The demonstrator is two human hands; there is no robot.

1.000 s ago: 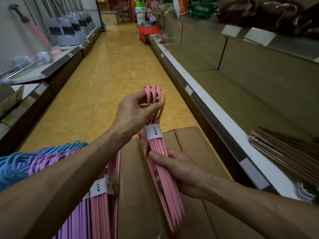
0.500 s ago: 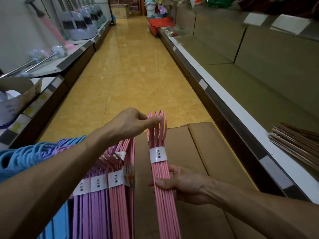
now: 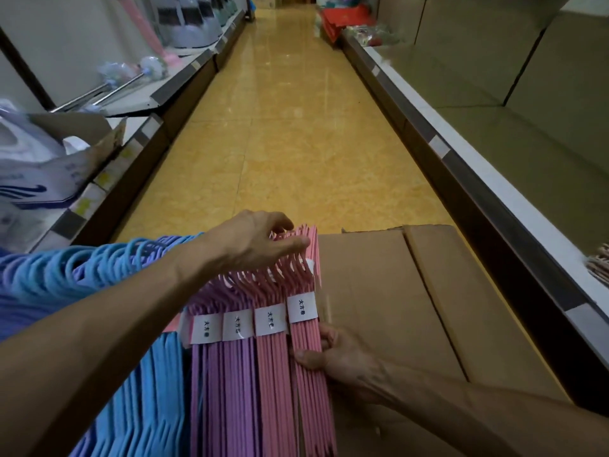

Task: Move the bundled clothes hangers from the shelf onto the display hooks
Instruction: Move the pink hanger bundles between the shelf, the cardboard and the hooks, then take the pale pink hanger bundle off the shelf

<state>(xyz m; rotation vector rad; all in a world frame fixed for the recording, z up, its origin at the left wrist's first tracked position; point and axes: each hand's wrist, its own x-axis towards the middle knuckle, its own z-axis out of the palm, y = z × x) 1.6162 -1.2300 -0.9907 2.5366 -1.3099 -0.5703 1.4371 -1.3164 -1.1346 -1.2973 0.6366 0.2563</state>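
Observation:
A bundle of pink hangers [image 3: 304, 334] with a white paper band hangs at the right end of a row of banded bundles. My left hand [image 3: 257, 240] pinches its hook tops from above. My right hand [image 3: 333, 359] grips the bundle's lower bars from the right, thumb on the front. To its left hang another pink bundle [image 3: 272, 374], purple bundles [image 3: 224, 390] and blue hangers [image 3: 141, 390]. Whatever the hooks hang on is hidden under the hangers. More hangers, brown ones [image 3: 600, 267], lie on the right shelf.
A closed cardboard box [image 3: 389, 291] stands right behind the row. A yellow-tiled aisle [image 3: 296, 127] runs ahead between low shelves. The left shelf [image 3: 158, 100] holds mops and an open carton; red goods sit far down on the right.
The pink bundle came down and to the left, from mid-air into the row beside the other pink bundle. Both hands stayed on it. The view tilted downward.

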